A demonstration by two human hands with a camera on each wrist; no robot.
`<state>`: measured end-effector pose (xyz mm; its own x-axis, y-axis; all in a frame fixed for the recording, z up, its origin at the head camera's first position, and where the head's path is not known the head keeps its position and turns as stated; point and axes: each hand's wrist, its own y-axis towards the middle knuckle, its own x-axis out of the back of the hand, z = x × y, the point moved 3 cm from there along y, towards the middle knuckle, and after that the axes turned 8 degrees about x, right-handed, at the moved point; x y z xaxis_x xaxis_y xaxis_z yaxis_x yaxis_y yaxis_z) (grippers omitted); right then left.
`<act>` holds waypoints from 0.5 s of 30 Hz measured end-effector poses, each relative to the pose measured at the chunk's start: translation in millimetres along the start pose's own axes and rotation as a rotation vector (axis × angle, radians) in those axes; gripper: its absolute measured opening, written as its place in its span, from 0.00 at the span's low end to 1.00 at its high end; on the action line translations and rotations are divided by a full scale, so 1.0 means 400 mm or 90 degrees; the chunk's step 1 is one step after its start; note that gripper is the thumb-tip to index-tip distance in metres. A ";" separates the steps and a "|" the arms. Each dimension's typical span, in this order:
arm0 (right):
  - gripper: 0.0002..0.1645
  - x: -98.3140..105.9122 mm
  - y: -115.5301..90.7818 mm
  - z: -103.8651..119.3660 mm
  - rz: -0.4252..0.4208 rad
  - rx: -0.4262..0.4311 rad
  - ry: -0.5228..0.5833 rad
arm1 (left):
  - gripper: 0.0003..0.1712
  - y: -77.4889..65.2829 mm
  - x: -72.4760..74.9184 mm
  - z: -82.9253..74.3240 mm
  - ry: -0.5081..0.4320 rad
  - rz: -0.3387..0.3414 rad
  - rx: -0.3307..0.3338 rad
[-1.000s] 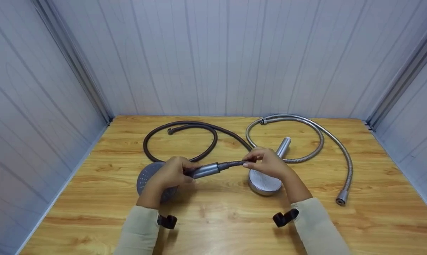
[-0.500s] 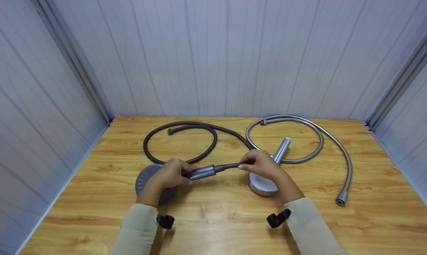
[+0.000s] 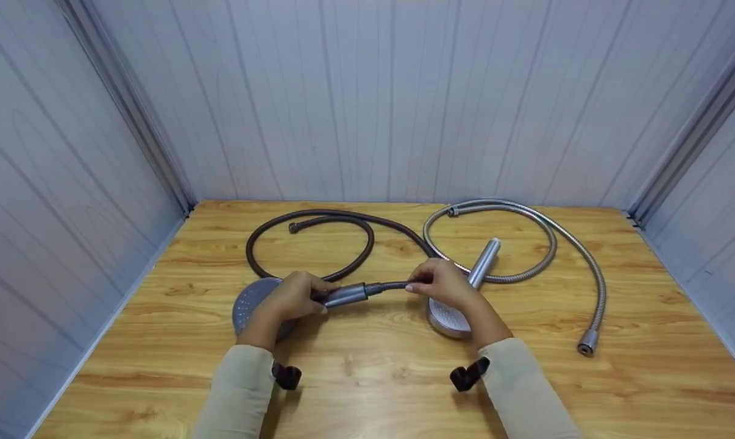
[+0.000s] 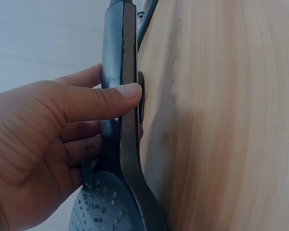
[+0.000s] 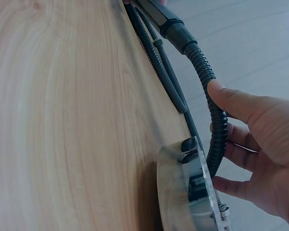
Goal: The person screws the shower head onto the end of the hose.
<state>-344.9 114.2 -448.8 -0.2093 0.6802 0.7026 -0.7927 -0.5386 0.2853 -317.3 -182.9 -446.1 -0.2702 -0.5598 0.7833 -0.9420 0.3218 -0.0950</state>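
My left hand grips the handle of a dark grey shower head, thumb across the front and fingers behind. Its round perforated face lies partly behind that hand. A dark ribbed hose meets the handle's end at a dark connector. My right hand pinches this hose a short way from the connector, between thumb and fingers. From there the hose bends back and loops on the table behind. Below the right hand sits a chrome shower head, partly covered by the hand in the head view.
A silver metal hose lies coiled at the back right, its end fitting toward the front. The dark hose's other end rests inside its loop. White panels enclose the wooden table at the back and sides.
The right hand has shifted left with the dark hose, and the shower handle's connector end has moved slightly left too. Both hands keep their hold.
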 end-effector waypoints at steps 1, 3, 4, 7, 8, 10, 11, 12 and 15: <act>0.06 -0.001 0.001 -0.001 0.001 -0.008 -0.004 | 0.29 0.003 -0.001 0.002 0.000 -0.002 -0.005; 0.06 -0.003 0.005 -0.003 0.003 -0.021 -0.017 | 0.28 0.008 -0.002 0.006 -0.003 -0.003 -0.010; 0.06 -0.004 0.007 -0.003 0.004 -0.027 -0.025 | 0.28 0.010 -0.002 0.008 0.000 -0.005 -0.012; 0.05 -0.012 0.016 -0.003 0.011 -0.043 -0.048 | 0.28 0.017 -0.002 0.015 0.006 -0.013 -0.015; 0.05 -0.014 0.019 -0.002 0.012 -0.045 -0.056 | 0.27 0.019 -0.001 0.018 0.009 -0.018 -0.014; 0.05 -0.021 0.024 -0.001 0.018 -0.053 -0.069 | 0.26 0.023 -0.001 0.024 0.017 -0.027 -0.012; 0.05 -0.025 0.026 -0.001 0.020 -0.059 -0.077 | 0.26 0.025 -0.001 0.027 0.021 -0.032 -0.009; 0.05 -0.028 0.028 -0.002 0.023 -0.066 -0.085 | 0.25 0.026 -0.002 0.029 0.027 -0.037 -0.005; 0.06 -0.038 0.031 -0.002 0.033 -0.093 -0.113 | 0.25 0.031 -0.005 0.034 0.039 -0.042 0.011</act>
<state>-352.2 97.5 -456.5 -0.1584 0.5487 0.8209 -0.8605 -0.4844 0.1577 -331.1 -188.3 -457.1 -0.1960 -0.5315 0.8241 -0.9607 0.2724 -0.0528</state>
